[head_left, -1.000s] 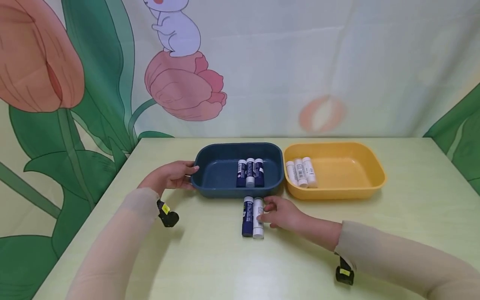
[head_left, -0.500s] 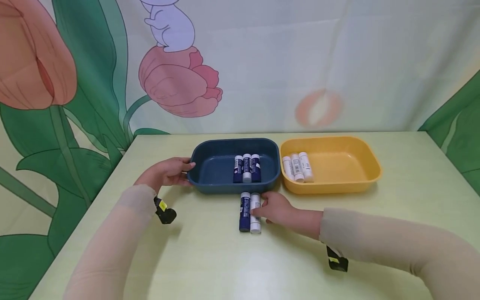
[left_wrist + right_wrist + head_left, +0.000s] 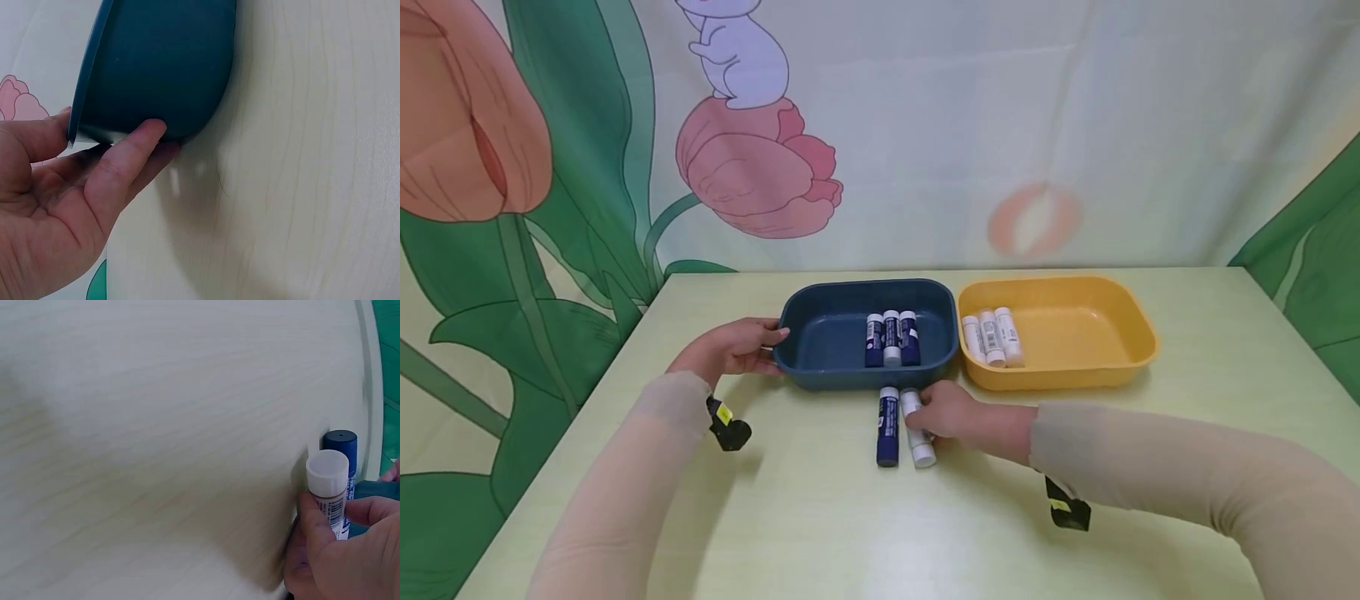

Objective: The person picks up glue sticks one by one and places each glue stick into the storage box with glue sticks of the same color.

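My left hand [image 3: 741, 344] grips the left end of a dark blue tray [image 3: 820, 379], thumb over the rim and fingers against the outer wall, as the left wrist view shows. Three blue glue sticks [image 3: 892, 340] lie side by side in that tray. In front of it, my right hand [image 3: 951, 410] pinches a white glue stick [image 3: 922, 450] between thumb and fingers; its barcode label shows in the right wrist view. Just left of it a blue glue stick [image 3: 887, 429] with a white cap lies on the table, a narrow gap between the two.
A yellow tray [image 3: 1075, 379] stands right against the blue one, with three white glue sticks [image 3: 992, 337] at its left end. Both trays sit on the pale wooden table [image 3: 820, 517], near its back edge. Behind hangs a cloth [image 3: 925, 167] printed with tulips and a white animal.
My right hand has closed on the white glue stick, and its upper end has swung slightly away from the blue one beside it. The left hand keeps its grip on the tray.
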Motion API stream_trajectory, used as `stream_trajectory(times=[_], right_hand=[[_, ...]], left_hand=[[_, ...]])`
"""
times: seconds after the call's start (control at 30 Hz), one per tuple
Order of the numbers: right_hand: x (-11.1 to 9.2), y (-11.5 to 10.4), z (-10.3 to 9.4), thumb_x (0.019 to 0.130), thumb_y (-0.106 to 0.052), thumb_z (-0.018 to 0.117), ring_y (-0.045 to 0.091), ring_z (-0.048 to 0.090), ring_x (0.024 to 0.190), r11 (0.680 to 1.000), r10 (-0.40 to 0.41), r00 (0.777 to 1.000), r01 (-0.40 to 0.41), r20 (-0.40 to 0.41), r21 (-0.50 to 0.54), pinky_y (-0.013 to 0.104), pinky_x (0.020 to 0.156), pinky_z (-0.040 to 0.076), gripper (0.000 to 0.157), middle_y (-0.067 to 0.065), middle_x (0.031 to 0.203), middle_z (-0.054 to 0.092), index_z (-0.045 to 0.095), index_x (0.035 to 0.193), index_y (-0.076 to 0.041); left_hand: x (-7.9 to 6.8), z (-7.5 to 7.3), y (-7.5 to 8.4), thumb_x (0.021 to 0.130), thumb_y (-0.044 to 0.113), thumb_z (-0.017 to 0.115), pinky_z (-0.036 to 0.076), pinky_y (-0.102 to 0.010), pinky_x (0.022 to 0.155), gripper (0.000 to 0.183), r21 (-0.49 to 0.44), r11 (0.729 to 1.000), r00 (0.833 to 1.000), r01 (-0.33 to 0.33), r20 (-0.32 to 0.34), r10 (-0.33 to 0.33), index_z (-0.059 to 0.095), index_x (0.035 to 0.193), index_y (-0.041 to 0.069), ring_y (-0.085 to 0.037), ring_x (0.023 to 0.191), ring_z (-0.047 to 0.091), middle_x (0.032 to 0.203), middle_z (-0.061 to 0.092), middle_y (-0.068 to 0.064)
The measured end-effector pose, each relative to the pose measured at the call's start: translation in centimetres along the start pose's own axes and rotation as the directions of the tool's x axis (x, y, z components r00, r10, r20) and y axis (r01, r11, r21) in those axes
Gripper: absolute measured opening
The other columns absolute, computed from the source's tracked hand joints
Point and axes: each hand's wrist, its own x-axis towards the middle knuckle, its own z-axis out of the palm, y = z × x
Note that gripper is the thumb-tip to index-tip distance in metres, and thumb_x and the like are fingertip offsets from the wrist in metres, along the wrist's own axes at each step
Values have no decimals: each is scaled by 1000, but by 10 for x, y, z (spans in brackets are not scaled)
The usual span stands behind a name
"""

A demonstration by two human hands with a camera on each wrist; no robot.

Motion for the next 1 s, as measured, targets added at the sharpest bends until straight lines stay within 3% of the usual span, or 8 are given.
stream_trajectory(times=[0.3,0.5,0.63,0.8,1.0], right_hand=[[-11,10,-6,95,-7,65,23,64,95,985,29,995,-45,100,167,34,87,63,51,21,129,61,53,143,6],[-32,13,-23,98,-7,62,24,65,100,965,-14,980,-39,200,260,35,90,63,60,22,131,59,40,153,4],[-48,12,-42,99,-7,60,26,63,107,946,-74,966,-10,246,325,39,96,62,63,22,136,55,33,156,3],[-61,4,-74,100,-8,59,25,63,107,936,-141,962,52,236,347,42,98,61,65,23,140,49,29,157,5],[-66,-11,-113,101,-10,58,20,65,103,935,-189,951,98,244,342,35,96,62,70,22,143,45,21,160,4]], left_hand=[[1,2,3,114,19,28,52,-45,112,56,63,998,1000,-22,22,20,11,164,2,-19,107,60,158,34,-27],[-1,2,6,114,17,26,55,-43,108,55,88,996,999,-35,27,32,11,163,0,-14,97,65,156,37,-29],[-1,2,6,114,17,27,55,-42,106,55,81,996,999,-32,36,29,10,163,0,-14,98,65,157,36,-29],[0,2,6,114,18,29,53,-44,108,56,71,997,1000,-18,16,17,11,163,0,-16,100,64,156,36,-29],[0,2,5,113,17,28,53,-45,110,55,55,998,1000,-21,24,20,11,163,0,-16,100,64,156,37,-28]])
